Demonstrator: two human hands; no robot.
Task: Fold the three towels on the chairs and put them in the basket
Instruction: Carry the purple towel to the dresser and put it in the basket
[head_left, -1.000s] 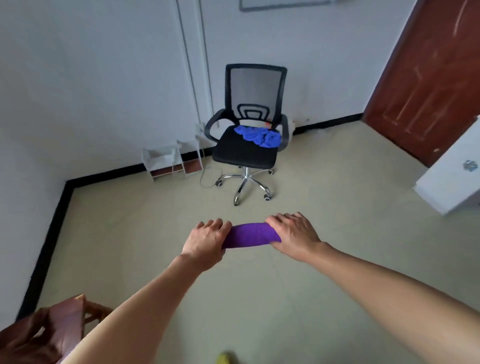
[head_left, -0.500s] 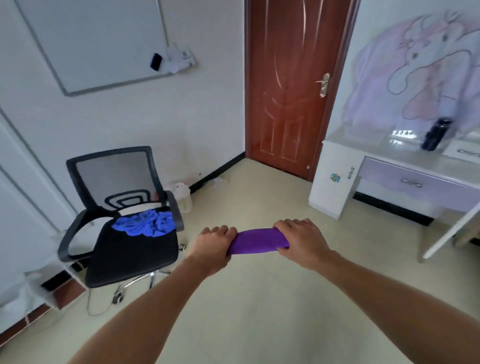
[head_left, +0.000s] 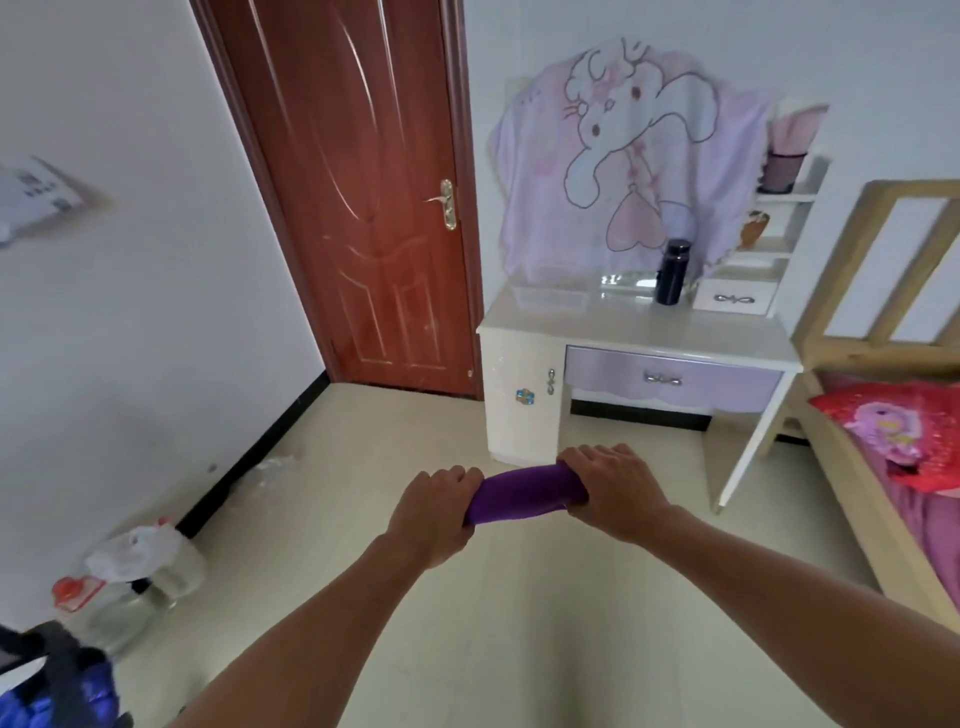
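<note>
I hold a folded purple towel (head_left: 524, 492) out in front of me, level above the floor. My left hand (head_left: 434, 506) grips its left end and my right hand (head_left: 613, 488) grips its right end. A blue towel (head_left: 57, 688) lies on the black office chair (head_left: 49, 642), of which only a corner shows at the bottom left edge. No basket is in view.
A brown door (head_left: 363, 197) stands shut ahead. A white and lilac dressing table (head_left: 634, 353) with a black bottle (head_left: 671, 271) is to its right. A wooden bed (head_left: 883, 395) with a red pillow (head_left: 904, 426) fills the right side. Plastic jugs (head_left: 140, 577) sit by the left wall.
My view has swung right: the office chair with the blue towel slid from centre to the bottom left corner, and door, dressing table and bed came into view. Both hands keep hold of the purple towel.
</note>
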